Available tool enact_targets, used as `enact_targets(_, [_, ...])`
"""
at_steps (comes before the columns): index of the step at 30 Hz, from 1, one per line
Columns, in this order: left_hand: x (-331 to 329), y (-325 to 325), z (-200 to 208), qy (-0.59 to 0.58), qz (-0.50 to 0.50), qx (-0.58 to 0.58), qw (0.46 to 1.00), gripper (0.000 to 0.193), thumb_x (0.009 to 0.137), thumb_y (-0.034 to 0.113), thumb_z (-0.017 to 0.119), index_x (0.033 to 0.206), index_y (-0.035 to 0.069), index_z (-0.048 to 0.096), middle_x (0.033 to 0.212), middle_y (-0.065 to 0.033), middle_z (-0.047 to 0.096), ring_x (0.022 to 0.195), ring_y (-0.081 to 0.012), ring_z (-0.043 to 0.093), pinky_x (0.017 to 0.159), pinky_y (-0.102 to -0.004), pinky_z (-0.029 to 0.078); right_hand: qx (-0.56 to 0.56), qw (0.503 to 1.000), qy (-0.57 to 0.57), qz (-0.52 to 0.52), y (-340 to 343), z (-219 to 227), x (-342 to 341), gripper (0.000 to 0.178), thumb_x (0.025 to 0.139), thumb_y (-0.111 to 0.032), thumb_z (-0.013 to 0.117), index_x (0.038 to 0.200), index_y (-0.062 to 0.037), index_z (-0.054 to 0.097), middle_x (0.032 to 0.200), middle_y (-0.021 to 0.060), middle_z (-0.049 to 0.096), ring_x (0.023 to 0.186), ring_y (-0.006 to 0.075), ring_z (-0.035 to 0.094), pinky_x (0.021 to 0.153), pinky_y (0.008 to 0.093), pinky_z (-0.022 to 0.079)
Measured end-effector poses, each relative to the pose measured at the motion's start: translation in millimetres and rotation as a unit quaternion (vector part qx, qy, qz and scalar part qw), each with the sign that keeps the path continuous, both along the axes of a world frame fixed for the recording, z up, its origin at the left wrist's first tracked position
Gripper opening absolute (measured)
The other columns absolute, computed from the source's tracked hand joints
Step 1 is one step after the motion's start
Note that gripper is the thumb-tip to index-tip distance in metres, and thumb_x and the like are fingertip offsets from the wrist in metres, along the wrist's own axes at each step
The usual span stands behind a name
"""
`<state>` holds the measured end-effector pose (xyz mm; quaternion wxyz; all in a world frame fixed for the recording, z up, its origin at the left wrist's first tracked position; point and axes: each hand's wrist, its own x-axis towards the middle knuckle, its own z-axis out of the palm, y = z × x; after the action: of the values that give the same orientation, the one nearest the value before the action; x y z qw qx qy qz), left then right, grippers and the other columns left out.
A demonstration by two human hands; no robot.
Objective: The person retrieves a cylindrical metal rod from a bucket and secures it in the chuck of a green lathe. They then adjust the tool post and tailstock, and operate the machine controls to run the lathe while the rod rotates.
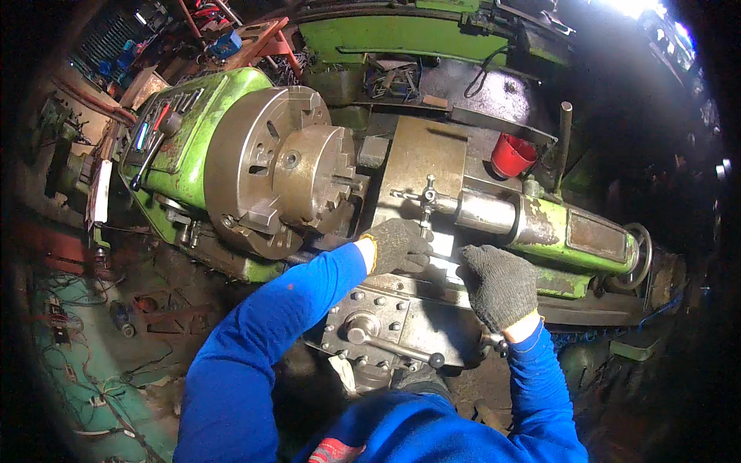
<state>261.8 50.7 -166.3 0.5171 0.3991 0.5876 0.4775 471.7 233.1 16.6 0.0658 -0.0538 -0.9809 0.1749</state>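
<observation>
Left hand (399, 247) and right hand (500, 285), sheathed in coarse grey knit, sit apart over the smooth steel carriage (427, 147); from my end I can't tell whether either grips the bright flat metal (442, 245) between them, near its right edge. That knit could snag on the cross-shaped fitting (429, 195) just behind, or the stepped, blocky chuck (305, 174) if it spins.

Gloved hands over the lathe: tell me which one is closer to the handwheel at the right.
The right hand. It is beside the green tailstock that carries the handwheel; the left hand is farther off, toward the round chuck.
</observation>
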Motion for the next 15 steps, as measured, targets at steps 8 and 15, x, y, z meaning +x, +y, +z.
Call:
enact_targets(8, [-11,-10,42,-0.083,0.004,-0.067,0.994,0.040,0.107,0.014,0.068,0.143,-0.003,0.064,0.137,-0.0214,0.075,0.115,-0.0347,0.077,0.094,-0.0444,0.065,-0.050,0.998,0.023,-0.019,-12,-10,1,0.020,0.100,-0.025,0.075,0.117,-0.0148,0.078,0.095,0.0123,0.075,0.092,0.0392,0.076,0.077,0.0530,0.059])
enact_targets(15, [-15,-8,2,0.132,-0.051,0.079,0.987,0.021,0.108,0.011,0.067,0.127,0.000,0.068,0.111,-0.0163,0.074,0.096,-0.0288,0.076,0.079,-0.0412,0.063,-0.146,0.981,-0.017,-0.125,0,-34,29,0.028,0.103,-0.023,0.078,0.126,-0.0065,0.084,0.121,0.0191,0.083,0.112,0.0393,0.080,0.098,0.0466,0.063])
